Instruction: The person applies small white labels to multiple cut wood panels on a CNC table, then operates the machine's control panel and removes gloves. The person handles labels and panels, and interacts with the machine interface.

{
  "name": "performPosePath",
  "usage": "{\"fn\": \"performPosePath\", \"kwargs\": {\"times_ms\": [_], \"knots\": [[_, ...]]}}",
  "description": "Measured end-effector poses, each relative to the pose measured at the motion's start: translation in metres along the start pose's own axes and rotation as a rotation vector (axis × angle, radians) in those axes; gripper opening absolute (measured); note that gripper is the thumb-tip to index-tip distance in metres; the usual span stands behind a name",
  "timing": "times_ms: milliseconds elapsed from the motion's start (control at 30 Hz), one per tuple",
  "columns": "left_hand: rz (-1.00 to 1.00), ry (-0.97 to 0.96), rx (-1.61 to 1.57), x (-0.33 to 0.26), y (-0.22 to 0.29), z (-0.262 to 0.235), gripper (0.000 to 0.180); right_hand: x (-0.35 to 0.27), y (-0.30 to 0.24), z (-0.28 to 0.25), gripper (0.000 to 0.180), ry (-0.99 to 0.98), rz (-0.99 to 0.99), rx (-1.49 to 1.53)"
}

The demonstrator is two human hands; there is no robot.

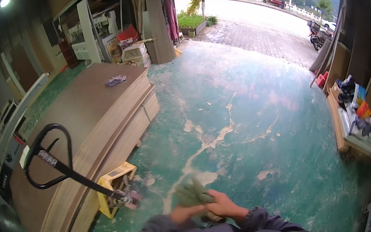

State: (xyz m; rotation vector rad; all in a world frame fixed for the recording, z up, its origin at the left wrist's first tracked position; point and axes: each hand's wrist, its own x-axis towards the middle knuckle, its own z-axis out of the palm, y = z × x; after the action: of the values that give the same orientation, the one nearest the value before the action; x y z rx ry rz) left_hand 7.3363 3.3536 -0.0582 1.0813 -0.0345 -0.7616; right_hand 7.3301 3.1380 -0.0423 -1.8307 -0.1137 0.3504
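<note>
Close in front of my body, both hands meet on greyish-green work gloves. The glove fingers point up and away from me, and a lower part bunches beneath my hands. My right hand is closed round the gloves' right side. From the left, my left hand grips them too, its fingers partly hidden behind the fabric and slightly blurred. Grey jacket sleeves cover both forearms.
At left, a stack of brown boards carries a crumpled cloth. A yellow pallet jack with a black loop handle stands against it. Bags and boxes line the right wall. Cracked green floor leads to a paved yard.
</note>
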Motion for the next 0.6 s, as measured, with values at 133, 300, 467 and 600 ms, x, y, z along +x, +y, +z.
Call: {"fn": "performPosePath", "kwargs": {"times_ms": [133, 300, 467, 600], "knots": [[0.036, 0.274, -0.302, 0.083, 0.051, -0.043, 0.046, 0.117, 0.006, -0.041, 0.059, -0.129, -0.049, 0.081], [0.163, 0.307, -0.348, 0.24, 0.123, -0.14, 0.048, 0.263, 0.057, -0.135, 0.054, -0.127, 0.094, 0.267], [0.166, 0.197, -0.342, 0.393, 0.185, -0.232, 0.038, 0.318, 0.157, -0.243, 0.033, 0.495, 0.258, -0.364], [0.316, 0.304, 0.307, 0.513, 0.235, -0.297, 0.039, 0.312, 0.257, -0.301, 0.02, 0.794, 0.413, -0.057]]}}
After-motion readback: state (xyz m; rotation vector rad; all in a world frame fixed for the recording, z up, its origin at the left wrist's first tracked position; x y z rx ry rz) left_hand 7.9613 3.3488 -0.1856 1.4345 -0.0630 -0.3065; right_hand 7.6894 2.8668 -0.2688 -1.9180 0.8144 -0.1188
